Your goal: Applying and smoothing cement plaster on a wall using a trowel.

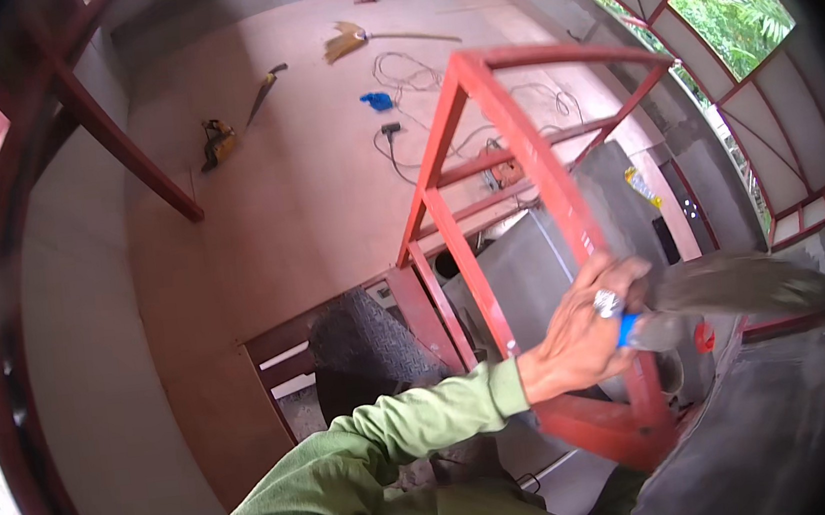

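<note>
My left arm, in a green sleeve, reaches across to the right past a red metal frame (526, 130). My left hand (586, 325), with a large ring on one finger, is closed round what looks like a trowel. Blue (627, 329) shows at its grip. The long grey blade of the trowel (747, 285) points right and is smeared by motion. Below the blade lies a grey, cement-like surface (743, 434). Of my right arm, only what seems a dark green sleeve (619, 500) shows at the lower edge; my right hand is out of sight.
On the pinkish floor lie a broom (345, 41), a handsaw (265, 94), a yellow power tool (217, 143), a blue crumpled thing (377, 101) and loose cables (405, 72). A red tool (501, 166) shows through the frame. Below is a floor opening (288, 361). A red beam (123, 137) slants at left.
</note>
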### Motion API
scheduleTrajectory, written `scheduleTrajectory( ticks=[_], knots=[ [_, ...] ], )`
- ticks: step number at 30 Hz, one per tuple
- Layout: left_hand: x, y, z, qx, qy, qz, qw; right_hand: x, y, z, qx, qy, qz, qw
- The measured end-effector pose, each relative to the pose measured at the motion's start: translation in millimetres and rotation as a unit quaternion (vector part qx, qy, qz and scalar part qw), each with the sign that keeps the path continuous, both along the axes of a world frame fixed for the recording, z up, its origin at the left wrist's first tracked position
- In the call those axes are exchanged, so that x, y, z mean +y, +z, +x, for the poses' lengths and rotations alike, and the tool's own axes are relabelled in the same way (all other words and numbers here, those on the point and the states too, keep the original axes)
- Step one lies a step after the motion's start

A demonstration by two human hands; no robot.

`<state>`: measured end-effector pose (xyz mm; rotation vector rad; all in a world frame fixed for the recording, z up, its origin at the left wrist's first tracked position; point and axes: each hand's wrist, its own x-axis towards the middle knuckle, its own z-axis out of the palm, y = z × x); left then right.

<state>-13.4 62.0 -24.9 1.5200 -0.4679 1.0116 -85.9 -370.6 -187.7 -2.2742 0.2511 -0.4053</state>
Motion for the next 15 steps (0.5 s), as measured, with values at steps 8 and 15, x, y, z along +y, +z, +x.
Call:
scheduleTrajectory(
  ticks=[8,15],
  knots=[
    [21,46,-20,0.229,-0.074,0.069,0.968,32,159,45,-0.129,0.052,-0.235,0.962],
    [100,67,-7,0.362,-0.352,-0.195,0.841,57,258,82,-0.099,-0.003,-0.215,0.972]
  ],
)
